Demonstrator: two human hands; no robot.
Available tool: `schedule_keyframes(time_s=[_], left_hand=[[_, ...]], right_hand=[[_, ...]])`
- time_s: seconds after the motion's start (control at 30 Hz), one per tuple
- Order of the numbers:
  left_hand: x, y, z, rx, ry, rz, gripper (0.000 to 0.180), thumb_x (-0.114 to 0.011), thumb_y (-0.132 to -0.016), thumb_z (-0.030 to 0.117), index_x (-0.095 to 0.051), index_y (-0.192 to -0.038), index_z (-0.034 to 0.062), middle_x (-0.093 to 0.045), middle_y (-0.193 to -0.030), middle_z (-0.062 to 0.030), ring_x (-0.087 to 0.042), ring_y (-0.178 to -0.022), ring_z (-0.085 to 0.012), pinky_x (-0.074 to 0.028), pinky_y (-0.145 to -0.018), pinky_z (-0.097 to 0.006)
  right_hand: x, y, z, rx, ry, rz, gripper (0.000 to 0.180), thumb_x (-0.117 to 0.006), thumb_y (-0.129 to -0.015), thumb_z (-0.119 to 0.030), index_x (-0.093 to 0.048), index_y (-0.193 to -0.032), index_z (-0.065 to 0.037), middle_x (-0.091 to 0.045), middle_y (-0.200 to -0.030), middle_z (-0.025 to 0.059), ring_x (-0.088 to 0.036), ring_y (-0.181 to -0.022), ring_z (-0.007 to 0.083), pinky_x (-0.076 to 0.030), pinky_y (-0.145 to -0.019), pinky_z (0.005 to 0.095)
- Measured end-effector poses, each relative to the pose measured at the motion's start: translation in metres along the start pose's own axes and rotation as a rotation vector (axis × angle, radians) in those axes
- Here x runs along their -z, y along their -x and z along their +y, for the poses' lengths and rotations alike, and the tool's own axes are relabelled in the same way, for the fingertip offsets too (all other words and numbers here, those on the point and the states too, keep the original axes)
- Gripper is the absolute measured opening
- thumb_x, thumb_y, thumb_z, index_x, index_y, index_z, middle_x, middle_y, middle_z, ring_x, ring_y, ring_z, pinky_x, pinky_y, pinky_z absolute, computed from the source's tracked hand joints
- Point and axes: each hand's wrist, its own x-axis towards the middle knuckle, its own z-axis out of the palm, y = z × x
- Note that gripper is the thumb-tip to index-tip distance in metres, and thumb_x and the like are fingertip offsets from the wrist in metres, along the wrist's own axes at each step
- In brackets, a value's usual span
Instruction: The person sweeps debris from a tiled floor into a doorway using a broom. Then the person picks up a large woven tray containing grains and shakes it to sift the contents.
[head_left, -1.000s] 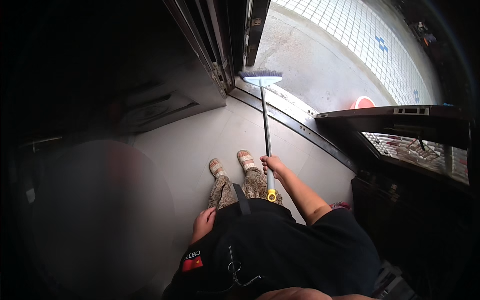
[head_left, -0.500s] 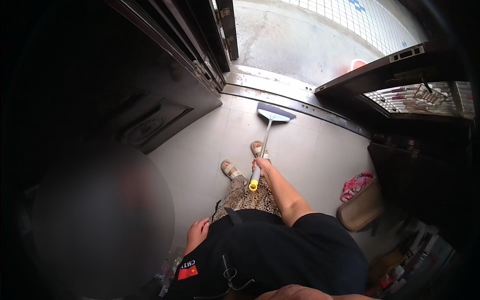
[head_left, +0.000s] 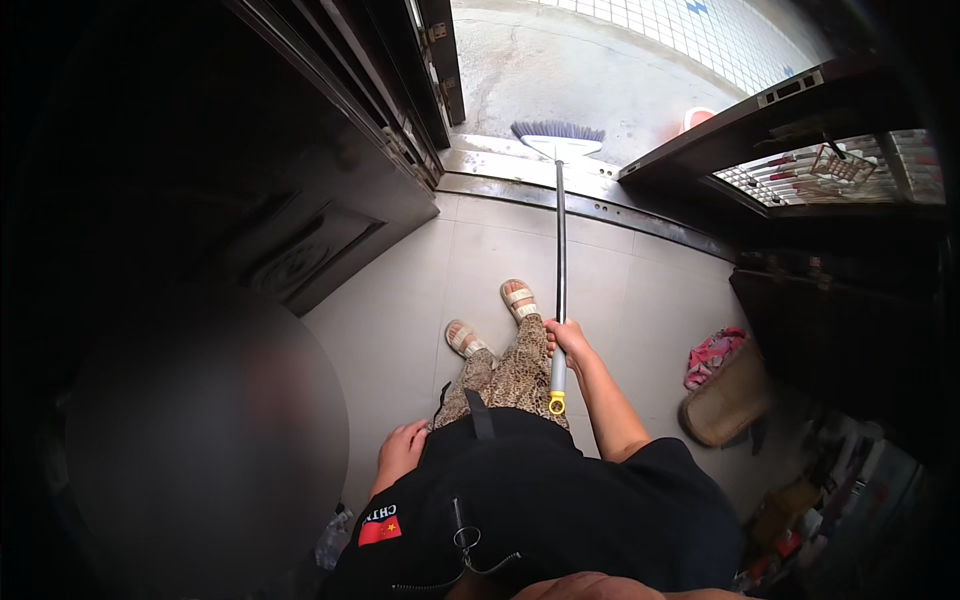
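Observation:
My right hand [head_left: 568,342] is wrapped round the grey grip of a long-handled broom [head_left: 561,240], just above its yellow end loop. The handle runs away from me across the doorway. Its white head and dark bluish bristles are at the outer side of the metal door sill [head_left: 500,187], over the edge of the concrete outside. My left hand [head_left: 402,447] rests at my left hip, against the dark clothing, its fingers lying flat and holding nothing that shows.
A dark door leaf [head_left: 330,240] stands on the left, another door with a glazed panel [head_left: 780,165] on the right. By the right wall lie a pink patterned cloth [head_left: 714,357] and a tan mat-like thing [head_left: 730,400]. Outside is a partly hidden red-rimmed basin [head_left: 698,119].
The broom head has gone from the floor tiles outward over the sill, its bristles now facing away. My right hand has shifted to the right with the handle. My left hand has barely moved.

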Motion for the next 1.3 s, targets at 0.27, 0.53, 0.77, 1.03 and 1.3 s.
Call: schedule_keyframes(time_s=[0.27,0.53,0.77,1.03,1.3], left_hand=[[0.007,-0.005,-0.01,0.01,-0.01,-0.015,0.026,-0.054,-0.091,0.025,-0.065,-0.11,0.01,-0.064,-0.102,-0.0144,-0.059,-0.096,-0.0343,-0.047,-0.083,-0.041],[0.007,0.014,-0.023,0.118,-0.007,0.033,0.026,-0.056,-0.09,0.022,-0.065,-0.11,0.0095,-0.064,-0.101,-0.0144,-0.059,-0.095,-0.0345,-0.048,-0.083,-0.041],[0.014,0.011,-0.03,0.132,0.067,0.047,0.026,-0.056,-0.09,0.022,-0.065,-0.111,0.0095,-0.064,-0.1,-0.016,-0.059,-0.093,-0.0355,-0.048,-0.08,-0.041],[0.025,-0.018,-0.021,0.011,0.085,0.04,0.026,-0.055,-0.09,0.022,-0.064,-0.109,0.0068,-0.063,-0.1,-0.0167,-0.059,-0.093,-0.0356,-0.048,-0.08,-0.041],[0.021,-0.021,-0.034,0.005,0.058,-0.011,0.026,-0.054,-0.09,0.022,-0.064,-0.11,0.0079,-0.063,-0.099,-0.0149,-0.059,-0.093,-0.0354,-0.048,-0.079,-0.041]], right_hand=[[-0.08,-0.051,0.066,-0.289,-0.018,-0.163,0.013,-0.048,-0.09,-0.01,-0.049,-0.077,-0.007,-0.042,-0.052,-0.0043,-0.038,-0.039,0.0083,-0.037,-0.037,0.0249],[-0.247,-0.167,0.045,-0.26,-0.515,-0.099,0.012,-0.048,-0.085,-0.004,-0.048,-0.073,-0.005,-0.044,-0.053,0.0023,-0.044,-0.042,0.0148,-0.041,-0.04,0.0314],[-0.211,-0.14,0.002,-0.037,-0.479,0.009,0.012,-0.049,-0.085,-0.005,-0.046,-0.074,-0.005,-0.045,-0.056,0.0028,-0.044,-0.043,0.0145,-0.04,-0.04,0.0307],[-0.002,-0.013,-0.014,0.061,0.189,0.164,0.01,-0.056,-0.088,-0.013,-0.046,-0.085,-0.011,-0.041,-0.056,-0.0024,-0.04,-0.04,0.0099,-0.036,-0.035,0.0275],[0.053,-0.048,0.046,-0.25,-0.141,0.098,0.014,-0.053,-0.087,-0.009,-0.047,-0.073,-0.008,-0.042,-0.052,-0.0016,-0.041,-0.039,0.0104,-0.039,-0.037,0.0273]])
